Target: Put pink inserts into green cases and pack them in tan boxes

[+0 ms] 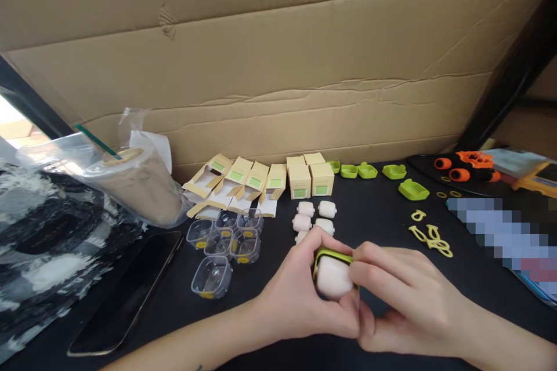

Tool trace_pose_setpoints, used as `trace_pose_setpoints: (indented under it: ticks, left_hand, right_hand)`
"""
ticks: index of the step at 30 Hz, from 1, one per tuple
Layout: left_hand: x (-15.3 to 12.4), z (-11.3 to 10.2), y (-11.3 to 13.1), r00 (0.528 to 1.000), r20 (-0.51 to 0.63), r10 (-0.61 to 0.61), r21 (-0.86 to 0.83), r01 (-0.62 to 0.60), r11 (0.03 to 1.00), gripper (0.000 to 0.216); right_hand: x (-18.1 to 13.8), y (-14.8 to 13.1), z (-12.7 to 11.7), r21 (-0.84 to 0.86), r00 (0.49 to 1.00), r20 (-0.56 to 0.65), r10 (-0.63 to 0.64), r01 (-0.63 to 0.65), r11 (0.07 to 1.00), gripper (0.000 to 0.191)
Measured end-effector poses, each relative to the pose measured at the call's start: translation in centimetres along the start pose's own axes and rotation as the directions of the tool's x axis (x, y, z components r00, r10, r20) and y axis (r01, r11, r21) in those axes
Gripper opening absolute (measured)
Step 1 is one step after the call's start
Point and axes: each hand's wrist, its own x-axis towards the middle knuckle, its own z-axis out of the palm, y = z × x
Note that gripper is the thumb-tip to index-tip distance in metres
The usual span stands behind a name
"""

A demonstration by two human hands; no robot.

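Pink roller (334,278) sits low in the middle of the view, just above the black worktop (383,214), held between my two hands with a green frame (333,255) along its top edge. My left hand (300,295) cups it from the left, fingers (319,240) curled over the top; my right hand (400,295) pinches the frame and roller from the right. The frame looks partly seated on this roller, so I judge this piece to be mid-assembly, not finished.

Counting what waits: four loose pink rollers (314,217) lie behind my hands, and possibly a fifth half hidden by my left thumb. Five clear plastic cups (226,243) stand to the left, all empty. Behind them are four flat, unfolded cartons (237,185) and four folded-up small boxes (310,179). Five green frames (378,177) are spread along the back and right. A small heap of yellow rings (433,237) lies right of my hands; I cannot count them cleanly. No finished piece shows in any cup, so most of the work seems left.
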Motion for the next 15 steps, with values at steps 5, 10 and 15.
trace_pose_setpoints:
  ticks: [5,10,15]
  left_hand:
    - [0.4,0.0,0.4,0.999,-0.028,0.031,-0.020,-0.032,0.999,0.044]
    - [0.6,0.1,0.4,1.000,-0.018,-0.004,-0.162,0.001,0.987,0.034]
    - [0.8,0.1,0.4,0.999,0.022,-0.038,-0.239,0.042,0.970,0.041]
  right_hand:
    - [-0.4,0.9,0.1,0.008,0.999,-0.012,0.035,-0.035,0.999,0.019]
    - [-0.4,1.5,0.4,0.017,0.999,-0.023,0.049,-0.048,0.999,0.019]
    - [-0.5,1.6,0.4,0.036,0.997,-0.020,0.073,-0.072,0.997,0.022]
